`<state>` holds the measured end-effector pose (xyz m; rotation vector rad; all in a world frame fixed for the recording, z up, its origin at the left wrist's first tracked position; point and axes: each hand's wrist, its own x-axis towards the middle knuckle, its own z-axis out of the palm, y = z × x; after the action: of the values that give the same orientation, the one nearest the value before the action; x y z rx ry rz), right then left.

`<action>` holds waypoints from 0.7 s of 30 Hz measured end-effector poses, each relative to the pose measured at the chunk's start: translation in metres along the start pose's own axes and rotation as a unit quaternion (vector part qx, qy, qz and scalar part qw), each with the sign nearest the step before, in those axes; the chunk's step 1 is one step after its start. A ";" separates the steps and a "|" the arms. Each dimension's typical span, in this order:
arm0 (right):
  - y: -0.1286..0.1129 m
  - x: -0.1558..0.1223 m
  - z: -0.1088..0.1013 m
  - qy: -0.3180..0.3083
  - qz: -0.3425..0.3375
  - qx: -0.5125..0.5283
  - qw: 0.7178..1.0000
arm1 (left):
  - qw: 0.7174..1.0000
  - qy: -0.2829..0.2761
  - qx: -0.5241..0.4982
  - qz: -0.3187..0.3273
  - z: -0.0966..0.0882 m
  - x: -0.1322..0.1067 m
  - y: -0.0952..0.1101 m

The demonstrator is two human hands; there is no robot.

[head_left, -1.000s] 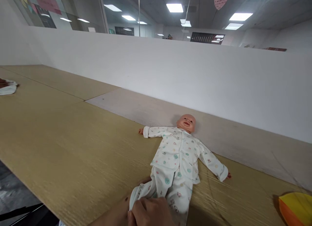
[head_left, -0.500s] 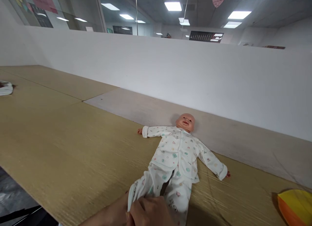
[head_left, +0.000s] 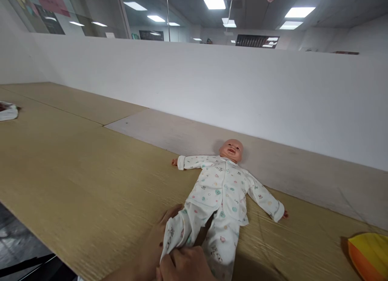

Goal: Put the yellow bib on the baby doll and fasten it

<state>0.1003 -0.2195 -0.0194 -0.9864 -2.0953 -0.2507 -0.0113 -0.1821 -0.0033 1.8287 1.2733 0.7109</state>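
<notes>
Wide room over tabletop [head_left: 85, 172] left of doll [head_left: 223, 186], wall [head_left: 212, 87] beyond.

Before me the doll [head_left: 223, 188] lies on the table [head_left: 91, 172], head toward the wall [head_left: 212, 83] behind. My left hand [head_left: 170, 214] lies just left of its nearer trouser leg [head_left: 178, 232]; my right hand [head_left: 186, 265] is at that leg's lower end. One item [head_left: 368, 254] sits far right, another [head_left: 8, 112] far left.
</notes>
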 end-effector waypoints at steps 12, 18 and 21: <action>0.003 0.014 -0.006 -0.444 -0.029 0.013 0.895 | 0.991 -0.003 0.120 0.060 0.000 0.009 0.009; 0.007 0.037 -0.023 -0.530 0.008 0.003 0.848 | 0.998 0.011 -0.053 -0.037 0.007 0.008 0.010; 0.015 0.039 -0.031 -0.477 0.005 0.006 0.879 | 0.990 0.048 -0.115 -0.061 0.007 0.007 0.004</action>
<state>0.1140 -0.2027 0.0276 -1.2641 -2.9539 0.3404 -0.0009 -0.1785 -0.0039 1.5334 1.2952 0.8505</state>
